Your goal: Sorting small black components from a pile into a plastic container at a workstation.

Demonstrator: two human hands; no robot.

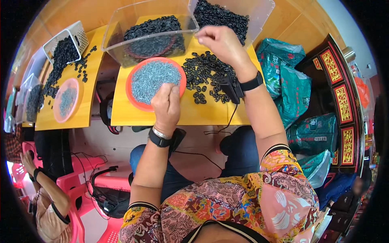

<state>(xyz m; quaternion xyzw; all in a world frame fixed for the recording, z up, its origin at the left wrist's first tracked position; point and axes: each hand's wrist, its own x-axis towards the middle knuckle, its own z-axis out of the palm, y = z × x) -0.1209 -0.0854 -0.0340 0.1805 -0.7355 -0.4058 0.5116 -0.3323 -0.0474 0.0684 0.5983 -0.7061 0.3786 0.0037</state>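
Observation:
My left hand (166, 106) rests at the near rim of an orange plate (137, 103) heaped with small grey pins (154, 79); its fingers are curled under and hide whatever they hold. My right hand (222, 42) is raised at the corner of a clear bin (117, 50) filled with black parts, thumb and fingertips pinched together, seemingly on one small black part. Below that hand a loose pile of black parts (204, 73) lies on the yellow table (190, 115). Each wrist wears a black band.
A second clear bin (259, 16) of black parts stands behind. A black device (230, 87) with a cable lies by the pile. To the left, another yellow table (87, 81) has a pink plate (66, 100) and white basket (79, 34). Green bags (291, 81) sit right; another person (44, 194) lower left.

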